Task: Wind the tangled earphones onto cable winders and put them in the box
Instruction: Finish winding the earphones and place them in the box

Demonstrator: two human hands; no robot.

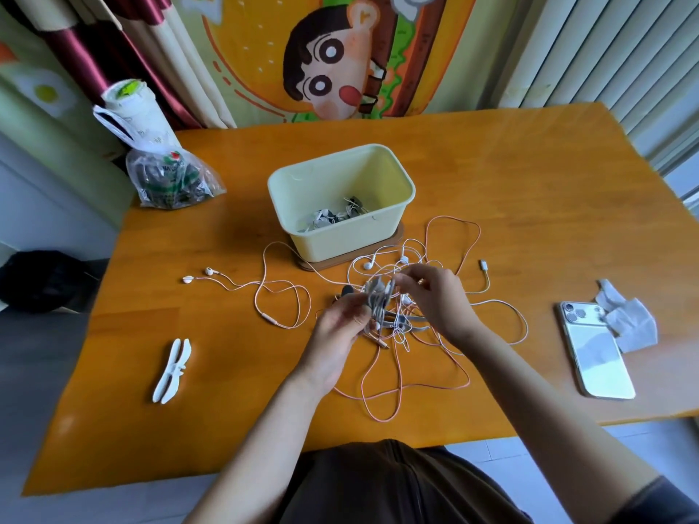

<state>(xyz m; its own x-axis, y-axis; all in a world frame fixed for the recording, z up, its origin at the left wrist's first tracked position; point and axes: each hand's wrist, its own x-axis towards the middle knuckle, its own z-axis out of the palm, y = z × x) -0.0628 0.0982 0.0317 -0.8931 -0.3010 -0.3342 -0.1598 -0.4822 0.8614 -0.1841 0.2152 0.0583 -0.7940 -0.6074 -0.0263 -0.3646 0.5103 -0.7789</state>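
One orange wooden table point(529, 191) filling most of the view, backed by a cartoon curtain point(340, 62). Spread across its middle, tangled earphones point(403, 336) in pink and white cable, loops trailing well out to left and right. Just behind the tangle, a cream box point(340, 240), open-topped, with several wound earphones point(333, 217) already on its floor. Above the tangle, both hands close together: left hand point(340, 334) with fingers curled round a grey cable winder point(378, 300) partly wrapped in cable, right hand point(431, 300) pinching a strand of the earphones at the winder's upper end, fine detail blurred. At the far left corner, a clear plastic bag point(170, 179); near the right edge, a white phone point(594, 357) face down, touching a crumpled tissue point(628, 319). Alone at the near left, white cable winders point(172, 366) lying together
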